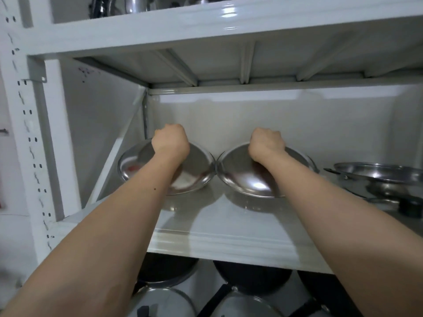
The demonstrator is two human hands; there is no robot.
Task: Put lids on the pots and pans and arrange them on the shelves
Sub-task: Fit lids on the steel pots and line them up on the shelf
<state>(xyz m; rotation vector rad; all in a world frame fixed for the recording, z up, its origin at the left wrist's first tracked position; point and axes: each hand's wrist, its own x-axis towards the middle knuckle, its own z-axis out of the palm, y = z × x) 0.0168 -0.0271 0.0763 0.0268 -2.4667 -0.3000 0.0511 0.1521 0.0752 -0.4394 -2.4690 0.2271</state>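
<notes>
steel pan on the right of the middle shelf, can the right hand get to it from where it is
Probably yes. The steel pan sits uncovered just right of the right hand, with bare shelf between and nothing blocking. But that hand is closed on a steel lid, so it must let go first.

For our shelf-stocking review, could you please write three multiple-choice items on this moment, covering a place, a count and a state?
1. Where is the lidless steel pan?
A. right end of the middle shelf
B. top shelf
C. floor

2. How many domed steel lids are being held?
A. one
B. two
C. four

3. How are the hands?
A. open, flat
B. closed on the lid tops
C. off the lids

Key: 1 A, it sits right of both lids; 2 B, left lid and right lid; 3 B, left hand and right hand are fisted there.
</notes>
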